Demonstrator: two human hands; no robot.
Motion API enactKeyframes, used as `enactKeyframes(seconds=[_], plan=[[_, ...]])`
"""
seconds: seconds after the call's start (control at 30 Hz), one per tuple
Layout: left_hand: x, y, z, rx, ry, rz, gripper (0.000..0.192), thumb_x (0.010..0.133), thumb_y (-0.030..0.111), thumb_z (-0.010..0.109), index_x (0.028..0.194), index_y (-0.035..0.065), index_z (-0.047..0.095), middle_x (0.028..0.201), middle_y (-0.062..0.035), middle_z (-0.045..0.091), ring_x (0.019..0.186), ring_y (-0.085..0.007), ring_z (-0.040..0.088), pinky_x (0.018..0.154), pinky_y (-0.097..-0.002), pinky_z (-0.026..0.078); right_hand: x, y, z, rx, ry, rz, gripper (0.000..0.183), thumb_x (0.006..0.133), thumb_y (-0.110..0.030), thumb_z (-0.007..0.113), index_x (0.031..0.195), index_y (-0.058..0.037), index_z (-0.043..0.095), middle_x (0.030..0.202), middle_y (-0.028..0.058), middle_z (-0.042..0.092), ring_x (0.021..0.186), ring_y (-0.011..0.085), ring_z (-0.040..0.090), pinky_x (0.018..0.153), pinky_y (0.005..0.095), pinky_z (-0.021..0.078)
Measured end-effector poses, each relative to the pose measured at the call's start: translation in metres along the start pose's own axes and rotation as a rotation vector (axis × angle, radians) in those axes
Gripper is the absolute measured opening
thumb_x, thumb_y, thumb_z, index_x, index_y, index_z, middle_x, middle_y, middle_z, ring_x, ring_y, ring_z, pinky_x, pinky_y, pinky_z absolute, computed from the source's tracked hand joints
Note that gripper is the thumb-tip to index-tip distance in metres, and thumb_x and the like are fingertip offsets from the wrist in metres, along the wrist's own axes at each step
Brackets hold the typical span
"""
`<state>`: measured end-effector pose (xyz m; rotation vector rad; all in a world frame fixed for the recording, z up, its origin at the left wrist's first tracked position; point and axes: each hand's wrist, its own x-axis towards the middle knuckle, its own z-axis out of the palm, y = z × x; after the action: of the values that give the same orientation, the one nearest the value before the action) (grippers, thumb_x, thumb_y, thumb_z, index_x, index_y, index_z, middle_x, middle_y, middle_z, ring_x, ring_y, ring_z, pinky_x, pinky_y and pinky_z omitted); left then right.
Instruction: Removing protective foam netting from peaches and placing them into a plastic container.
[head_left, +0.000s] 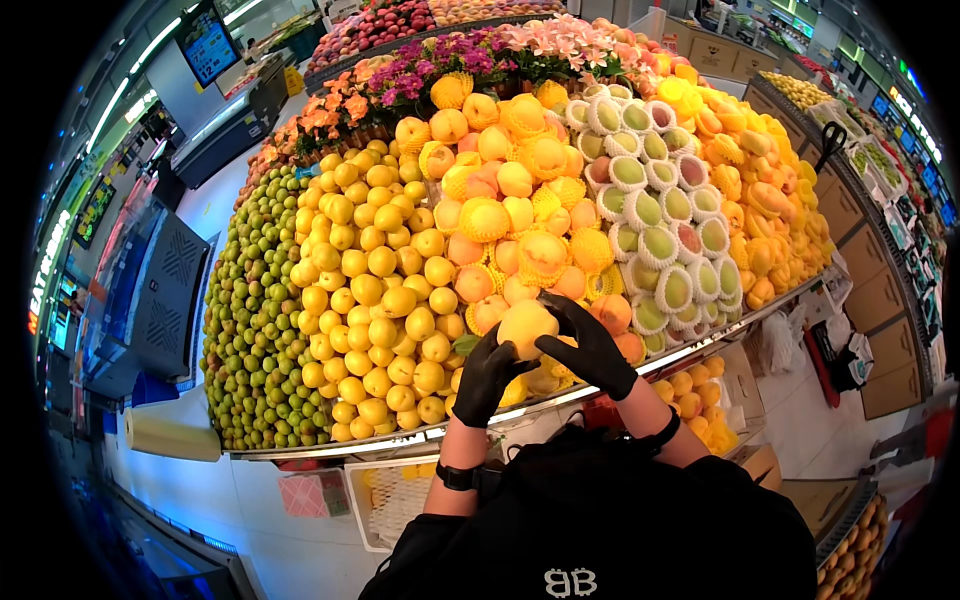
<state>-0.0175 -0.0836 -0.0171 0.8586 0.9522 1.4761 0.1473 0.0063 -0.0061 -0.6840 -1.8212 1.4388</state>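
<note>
Between my two black-gloved hands is a large yellow peach (527, 328), with no foam net on it. My left hand (484, 379) grips it from the lower left, fingertips along its underside. On the right, my right hand (589, 345) has its fingers curved around that side of the fruit; whether they press on it is hard to tell. Beneath and beyond lies a heap of yellow peaches (517, 216), some wrapped in yellow foam nets. Left of it are smooth yellow plums (367, 292). On the right sit green and reddish fruits in white foam nets (675, 289).
Small green plums (259, 337) fill the stand's left end, by a roll of plastic bags (172, 433). Netted yellow peaches (765, 195) are heaped at right. Artificial flowers (442, 64) line the back. Below the metal front edge (405, 444) stands a white crate (360, 510).
</note>
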Motion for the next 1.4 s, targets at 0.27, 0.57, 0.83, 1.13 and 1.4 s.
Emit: enactKeyframes(seconds=[0.27, 0.57, 0.83, 1.13, 1.4], plan=[[-0.013, -0.004, -0.013, 0.106, 0.033, 0.077, 0.075, 0.072, -0.002, 0.069, 0.138, -0.0014, 0.034, 0.129, -0.015, 0.049, 0.117, -0.0227, 0.051, 0.1, -0.0344, 0.043, -0.009, 0.007, 0.003, 0.03, -0.123, 0.081, 0.071, 0.085, -0.016, 0.068, 0.142, 0.0006, 0.029, 0.14, 0.0129, 0.041, 0.128, 0.0217, 0.041, 0.106, 0.0349, 0.0351], [-0.026, -0.019, -0.033, 0.233, -0.055, 0.207, 0.081, 0.07, -0.001, 0.076, 0.139, -0.0011, 0.033, 0.134, -0.0157, 0.046, 0.124, -0.0249, 0.048, 0.103, -0.0377, 0.042, -0.028, -0.004, 0.009, -0.128, -0.218, -0.061, 0.083, 0.077, -0.018, 0.077, 0.143, -0.0019, 0.03, 0.139, 0.0131, 0.043, 0.129, 0.0223, 0.042, 0.107, 0.0354, 0.034], [-0.032, -0.015, -0.03, 0.405, -0.081, 0.242, 0.081, 0.068, 0.005, 0.081, 0.136, -0.0015, 0.037, 0.132, -0.0154, 0.049, 0.118, -0.0244, 0.053, 0.098, -0.0372, 0.046, -0.033, -0.011, 0.007, -0.136, -0.271, -0.079, 0.085, 0.074, -0.016, 0.079, 0.142, -0.0015, 0.031, 0.14, 0.0122, 0.043, 0.129, 0.0211, 0.041, 0.108, 0.0353, 0.0334], [-0.024, -0.016, -0.003, 0.271, -0.109, 0.148, 0.07, 0.076, 0.004, 0.073, 0.136, -0.0015, 0.037, 0.131, -0.0141, 0.05, 0.118, -0.0229, 0.052, 0.097, -0.0357, 0.046, -0.043, 0.0, -0.034, 0.106, -0.223, -0.037, 0.08, 0.071, -0.012, 0.078, 0.138, -0.0013, 0.036, 0.136, 0.0094, 0.046, 0.127, 0.0189, 0.042, 0.107, 0.0345, 0.034], [0.024, -0.031, 0.044, 0.319, -0.023, -0.08, 0.044, 0.087, 0.006, 0.062, 0.128, -0.0043, 0.048, 0.12, -0.0126, 0.058, 0.11, -0.0204, 0.057, 0.09, -0.0316, 0.049, -0.07, 0.032, -0.134, 0.522, 0.036, 0.085, 0.068, 0.076, -0.023, 0.068, 0.135, -0.0035, 0.041, 0.128, 0.0086, 0.05, 0.12, 0.0202, 0.047, 0.102, 0.0356, 0.0382]])
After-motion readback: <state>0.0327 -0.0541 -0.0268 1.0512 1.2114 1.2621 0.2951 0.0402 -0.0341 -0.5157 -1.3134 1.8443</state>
